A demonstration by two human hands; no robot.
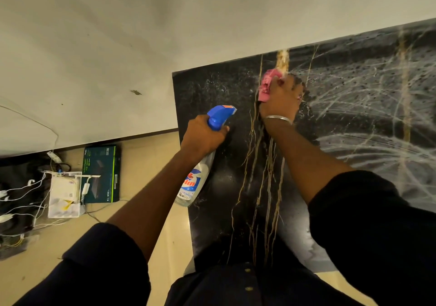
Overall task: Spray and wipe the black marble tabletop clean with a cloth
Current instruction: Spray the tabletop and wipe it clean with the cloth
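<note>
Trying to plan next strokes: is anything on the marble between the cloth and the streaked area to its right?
Nothing visible. The right hand holds the pink cloth on the tabletop; the streaked marble beside it carries no objects. The spray bottle, in the left hand, is on the other side.

The black marble worktop, with gold veins and white wet streaks, fills the right of the frame. A crumpled pink cloth sits on it at upper centre. The clear, blue-headed spray bottle tilts over its left edge.
</note>
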